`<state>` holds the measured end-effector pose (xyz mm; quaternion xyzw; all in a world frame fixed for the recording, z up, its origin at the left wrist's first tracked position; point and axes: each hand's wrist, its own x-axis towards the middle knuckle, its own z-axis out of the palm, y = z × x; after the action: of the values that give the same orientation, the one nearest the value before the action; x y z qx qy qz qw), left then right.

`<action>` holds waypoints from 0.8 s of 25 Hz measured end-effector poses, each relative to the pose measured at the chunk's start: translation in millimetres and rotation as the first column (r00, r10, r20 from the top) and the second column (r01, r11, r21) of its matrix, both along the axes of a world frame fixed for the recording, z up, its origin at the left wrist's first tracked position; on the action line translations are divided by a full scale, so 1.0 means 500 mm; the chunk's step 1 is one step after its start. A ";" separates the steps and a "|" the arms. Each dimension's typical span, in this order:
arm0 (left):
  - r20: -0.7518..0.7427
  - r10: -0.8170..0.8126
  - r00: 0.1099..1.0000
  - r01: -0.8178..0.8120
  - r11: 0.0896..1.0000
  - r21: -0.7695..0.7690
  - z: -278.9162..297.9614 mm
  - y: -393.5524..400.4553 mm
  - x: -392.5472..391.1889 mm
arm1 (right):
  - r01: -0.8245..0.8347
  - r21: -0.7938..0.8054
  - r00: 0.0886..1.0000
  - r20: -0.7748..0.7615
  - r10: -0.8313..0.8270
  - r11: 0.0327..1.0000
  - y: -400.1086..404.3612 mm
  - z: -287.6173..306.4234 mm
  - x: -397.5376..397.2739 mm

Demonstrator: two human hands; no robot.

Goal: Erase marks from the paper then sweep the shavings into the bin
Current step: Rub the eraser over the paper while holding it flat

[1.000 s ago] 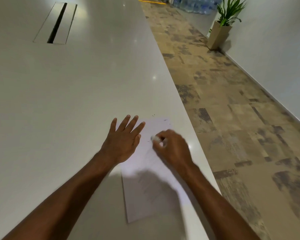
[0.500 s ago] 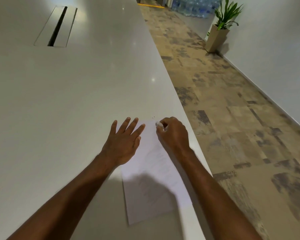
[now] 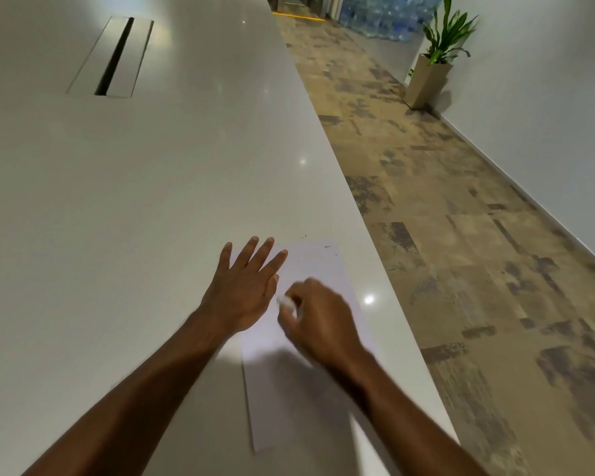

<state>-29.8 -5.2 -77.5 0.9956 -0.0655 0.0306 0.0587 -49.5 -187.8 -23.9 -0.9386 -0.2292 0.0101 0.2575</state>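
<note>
Paper sits at the table edge, thin and slidey, so my left hand pins it flat at 10 o'clock; right hand grip pinches the eraser.

Left hand is flat, palm down, fingers spread and pointing away, forearm stretched out straight. Right hand is curled into a loose fist just beside it, a bit motion-blurred, knuckles up, fingertips pinched together.

A long white bench with a slotted cable hatch at upper left runs beside mottled brown floor, a potted plant and stacked water bottles at upper right.
</note>
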 end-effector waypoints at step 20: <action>0.018 0.005 1.000 -0.006 1.000 0.012 -0.004 -0.001 0.001 | -0.072 -0.033 0.997 -0.012 0.071 0.997 -0.025 -0.004 -0.044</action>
<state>-29.3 -5.7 -79.7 0.9958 -0.0635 0.0395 0.0522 -71.6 -200.4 -25.9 -0.9339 -0.2611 0.0284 0.2424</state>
